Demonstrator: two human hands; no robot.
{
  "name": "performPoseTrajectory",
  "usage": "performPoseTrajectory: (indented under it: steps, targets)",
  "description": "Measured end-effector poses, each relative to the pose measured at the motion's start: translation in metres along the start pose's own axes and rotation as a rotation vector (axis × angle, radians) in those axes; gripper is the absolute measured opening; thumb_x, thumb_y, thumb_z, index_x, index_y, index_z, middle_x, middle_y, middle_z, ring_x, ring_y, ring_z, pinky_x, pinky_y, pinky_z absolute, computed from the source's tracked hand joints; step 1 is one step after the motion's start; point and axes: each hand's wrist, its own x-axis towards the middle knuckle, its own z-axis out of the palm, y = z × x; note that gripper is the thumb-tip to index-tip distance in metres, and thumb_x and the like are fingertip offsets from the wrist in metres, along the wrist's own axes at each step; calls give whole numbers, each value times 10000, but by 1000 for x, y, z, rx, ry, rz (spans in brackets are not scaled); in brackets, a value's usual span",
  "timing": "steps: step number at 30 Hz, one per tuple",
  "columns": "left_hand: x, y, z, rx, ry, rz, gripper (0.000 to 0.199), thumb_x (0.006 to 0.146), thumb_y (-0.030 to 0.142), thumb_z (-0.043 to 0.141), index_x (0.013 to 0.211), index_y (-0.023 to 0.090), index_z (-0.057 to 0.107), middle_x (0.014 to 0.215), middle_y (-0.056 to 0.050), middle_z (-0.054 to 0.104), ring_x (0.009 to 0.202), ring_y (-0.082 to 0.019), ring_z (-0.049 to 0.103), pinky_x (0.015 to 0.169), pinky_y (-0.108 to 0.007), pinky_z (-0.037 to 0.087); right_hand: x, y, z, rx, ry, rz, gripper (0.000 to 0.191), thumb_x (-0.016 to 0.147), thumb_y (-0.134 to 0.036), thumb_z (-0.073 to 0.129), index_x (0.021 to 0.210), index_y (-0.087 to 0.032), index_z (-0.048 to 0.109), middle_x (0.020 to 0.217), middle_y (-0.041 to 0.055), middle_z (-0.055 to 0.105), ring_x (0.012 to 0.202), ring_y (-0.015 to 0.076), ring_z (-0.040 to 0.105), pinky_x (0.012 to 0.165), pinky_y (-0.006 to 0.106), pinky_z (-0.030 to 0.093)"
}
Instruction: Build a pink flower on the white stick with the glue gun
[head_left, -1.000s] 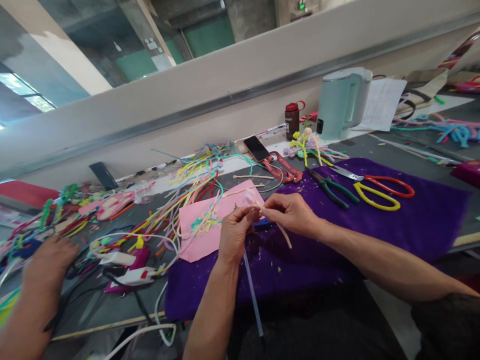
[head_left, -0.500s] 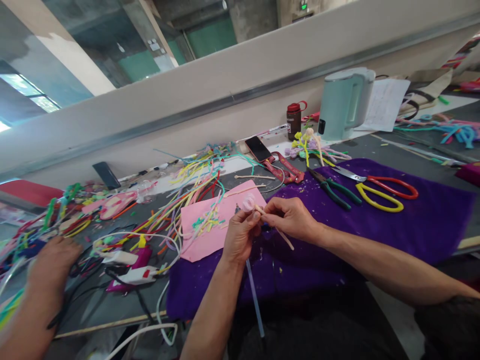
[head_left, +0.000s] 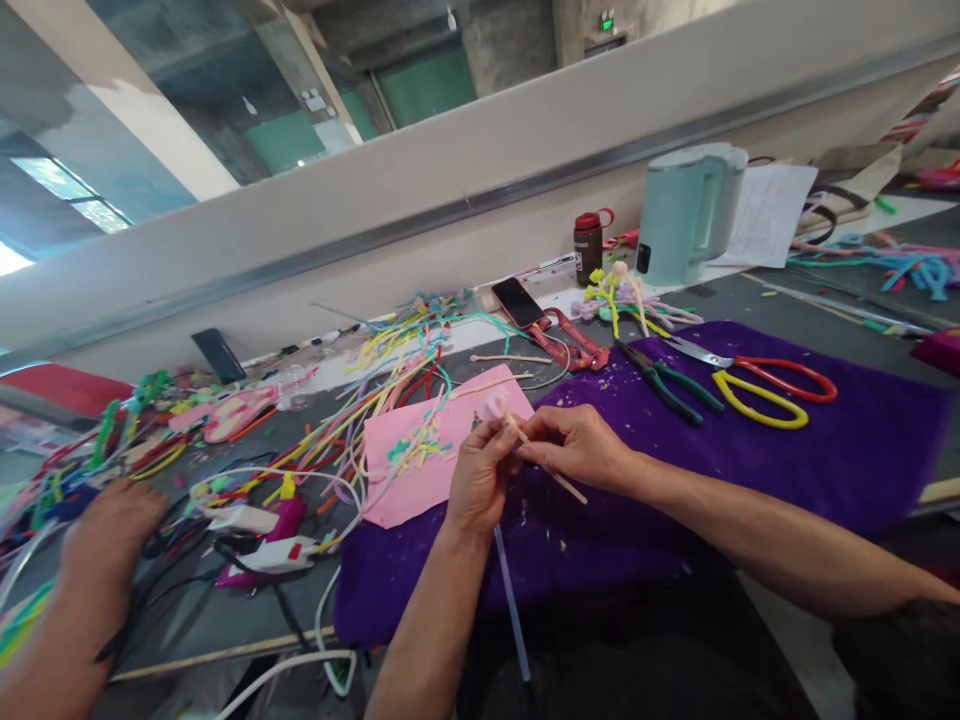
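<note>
My left hand [head_left: 484, 470] is closed with its fingertips round the base of a small pale pink fluffy flower [head_left: 496, 404]. My right hand [head_left: 577, 445] pinches the flower's cream fuzzy stem [head_left: 571, 489] just below the head, its loose end sticking out under the fingers. A translucent stick [head_left: 511, 600] slants down below my left hand; its upper end is hidden. Beneath the hands lies a purple cloth [head_left: 630, 540], with a pink sheet [head_left: 397, 500] carrying green and yellow snippets beside my left hand.
To the right lie pliers [head_left: 679, 388] and scissors [head_left: 757, 385]. Behind them stand a kettle [head_left: 679, 220], a bottle [head_left: 588, 245] and a phone [head_left: 517, 302]. Leftward are pipe cleaners [head_left: 352, 400], a power strip [head_left: 274, 553] with cables, and another person's hand [head_left: 116, 525].
My right fingers have shifted slightly along the stem near the flower head, and the flower has turned a little. The view has tilted slightly.
</note>
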Motion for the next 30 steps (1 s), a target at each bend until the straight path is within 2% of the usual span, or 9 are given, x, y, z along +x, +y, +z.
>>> performPoseTrajectory:
  steps: [3, 6, 9, 13, 17, 20, 25, 30]
  targets:
    - [-1, 4, 0, 54, 45, 64, 179, 701, 294, 639, 779, 134, 614, 606, 27, 510, 448, -25, 397, 365, -138, 239, 1, -3, -4, 56, 11, 22, 189, 756, -313, 570, 761, -130, 615, 637, -4, 599, 534, 78, 500, 487, 179, 363]
    - [-2, 5, 1, 81, 15, 68, 186, 714, 318, 621, 765, 141, 594, 595, 30, 519, 399, -16, 346, 338, -139, 184, 4, -4, -6, 141, 78, 47, 186, 777, -319, 546, 780, -141, 599, 666, 0, 600, 535, 74, 500, 497, 184, 378]
    - [-3, 4, 1, 111, -18, 28, 186, 723, 320, 611, 758, 139, 589, 585, 28, 537, 382, -12, 337, 343, -139, 194, 6, -3, -6, 286, 62, 74, 175, 771, -313, 554, 824, -152, 596, 704, 4, 612, 563, 81, 514, 497, 185, 385]
    - [-3, 1, 0, 160, -24, -22, 201, 702, 324, 633, 700, 128, 588, 558, 26, 546, 384, -14, 350, 360, -143, 211, 7, -1, -4, 468, 10, 134, 181, 730, -311, 594, 818, -154, 609, 624, -20, 578, 487, 63, 458, 436, 175, 339]
    - [-2, 0, 0, 171, -5, -56, 234, 672, 348, 656, 698, 125, 592, 544, 20, 549, 381, -19, 343, 371, -151, 216, 7, -1, -1, 602, 36, 186, 172, 683, -300, 638, 740, -140, 608, 545, -40, 529, 409, 35, 370, 389, 170, 267]
    - [-2, 0, 1, 193, 1, -53, 240, 664, 356, 660, 670, 128, 586, 530, 29, 531, 379, -19, 325, 374, -155, 208, 7, -1, 0, 653, 64, 229, 187, 659, -304, 661, 725, -140, 601, 533, -46, 520, 398, 32, 359, 382, 173, 249]
    - [-6, -1, 5, 342, 66, 100, 230, 699, 356, 625, 632, 141, 575, 437, 67, 428, 370, -29, 286, 376, -164, 210, 7, 0, 1, 681, 92, 294, 222, 633, -330, 678, 710, -138, 597, 540, -51, 505, 388, 29, 354, 377, 183, 223]
    - [-10, -2, 8, 608, 185, 301, 179, 686, 323, 636, 666, 148, 599, 570, 25, 564, 500, -76, 460, 496, -182, 366, 7, 1, 2, 684, 112, 317, 228, 625, -338, 682, 683, -133, 602, 507, -58, 487, 382, 31, 362, 382, 191, 214]
